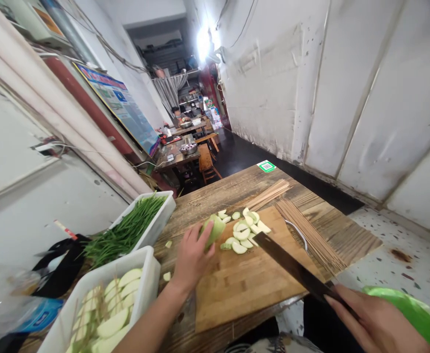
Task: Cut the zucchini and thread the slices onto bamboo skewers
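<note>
Head view: my left hand (195, 252) is clutching a rounded pale-green vegetable (215, 231) just below frame center, my right hand (376, 314) is gripping a long dark-bladed knife (292, 267) lower right, whitish-green slices (241, 234) sitting between.

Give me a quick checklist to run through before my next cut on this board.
1. Knife gripped by the handle in the right hand: ok.
2. Vegetable held by the left hand: ok.
3. Left hand apart from the blade: ok, there is a gap between them.
4. Board clear of cut slices: not ok, a pile lies by the knife's tip.
5. Board firmly steady: cannot tell from one picture.
6. Blade sharp: cannot tell.
</note>
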The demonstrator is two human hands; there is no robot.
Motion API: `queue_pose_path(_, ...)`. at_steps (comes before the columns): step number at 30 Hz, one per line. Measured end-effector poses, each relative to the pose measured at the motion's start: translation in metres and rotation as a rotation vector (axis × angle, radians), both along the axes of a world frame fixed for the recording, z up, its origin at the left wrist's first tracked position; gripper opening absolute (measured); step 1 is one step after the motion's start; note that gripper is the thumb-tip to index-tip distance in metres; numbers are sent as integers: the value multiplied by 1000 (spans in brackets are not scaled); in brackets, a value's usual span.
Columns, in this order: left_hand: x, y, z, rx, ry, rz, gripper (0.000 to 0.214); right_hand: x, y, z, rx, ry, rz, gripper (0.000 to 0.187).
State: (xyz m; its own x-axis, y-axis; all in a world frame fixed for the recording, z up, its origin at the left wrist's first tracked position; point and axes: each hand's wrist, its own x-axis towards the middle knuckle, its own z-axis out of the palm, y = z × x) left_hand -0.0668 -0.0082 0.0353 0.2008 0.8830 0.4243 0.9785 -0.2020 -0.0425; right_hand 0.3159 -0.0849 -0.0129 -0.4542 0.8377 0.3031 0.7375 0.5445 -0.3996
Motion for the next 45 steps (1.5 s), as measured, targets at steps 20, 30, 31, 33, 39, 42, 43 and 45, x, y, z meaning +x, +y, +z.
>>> queue_pose_path(20,43,-56,-45,-433,-131,-247,60,-113,118,84,-243,-487,268,23)
queue_pose_path(30,35,-51,-51,-121,12,-520,31,-94,59,106,-253,-595,237,24)
queue_pose_path(31,34,-50,-52,-114,24,-535,30,-94,56,108,-259,-617,231,26)
queue_pose_path(33,34,-48,-55,-116,42,-555,30,-96,52,112,-270,-647,220,25)
queue_pose_path(39,32,-47,-57,-129,48,-565,31,-98,47,119,-292,-674,207,19)
queue_pose_path(42,33,-46,-56,-143,59,-574,30,-98,46,119,-302,-657,208,18)
queue_pose_path(43,33,-46,-55,-145,61,-578,29,-98,46,119,-305,-650,208,18)
queue_pose_path(45,34,-44,-54,-143,58,-584,28,-98,46,118,-310,-641,206,19)
